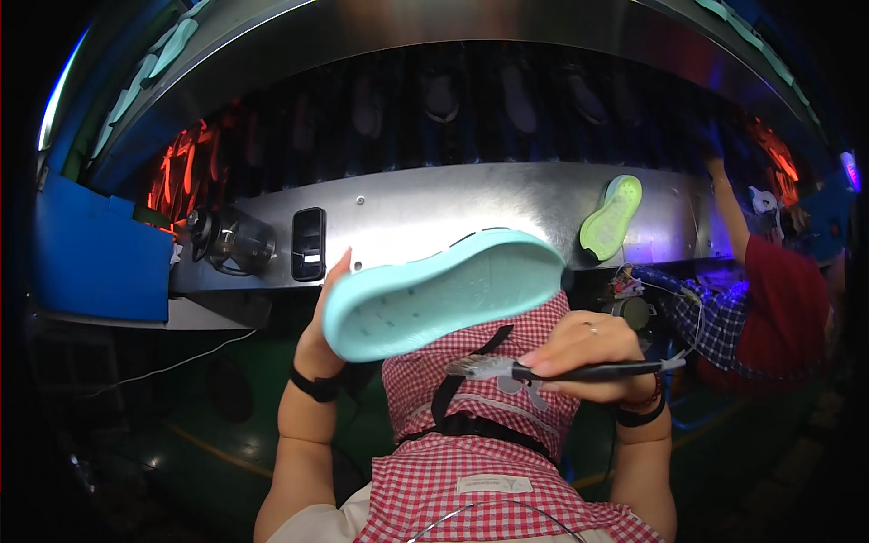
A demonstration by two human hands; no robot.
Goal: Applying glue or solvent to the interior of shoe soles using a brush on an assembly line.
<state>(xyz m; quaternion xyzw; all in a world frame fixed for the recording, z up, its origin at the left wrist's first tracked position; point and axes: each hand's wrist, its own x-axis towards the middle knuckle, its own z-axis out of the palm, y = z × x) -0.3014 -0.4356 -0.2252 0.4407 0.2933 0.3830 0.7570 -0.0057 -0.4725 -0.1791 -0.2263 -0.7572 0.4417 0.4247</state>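
A pale turquoise, foot-shaped shoe sole with a raised rim (pixel 444 303) is held up in front of the person's red-and-white checked apron (pixel 507 471), its hollow side facing the camera and its long axis running from about eight to two o'clock. The left hand (pixel 324 328) grips it at its nine o'clock end, partly curled, with one digit showing past the rim; the remaining fingers are hidden behind the sole. At four o'clock from the sole, the right hand (pixel 593 348) is closed around a flat brush with a black handle and pale bristles (pixel 602 371). The bristles point to nine o'clock, just below the sole's near edge and apparently apart from it.

Beyond lies a brushed-metal table (pixel 453 199). On it, at two o'clock from the sole, rests a yellow-green sole with a dark end (pixel 617 217). At ten o'clock sits a black rectangular tray (pixel 309 242), and beside that a clear pitcher with a black lid (pixel 237 240). More soles (pixel 441 95) stand in a row in a dark machine opening at twelve o'clock. At three o'clock is a co-worker in dark red (pixel 787 308).
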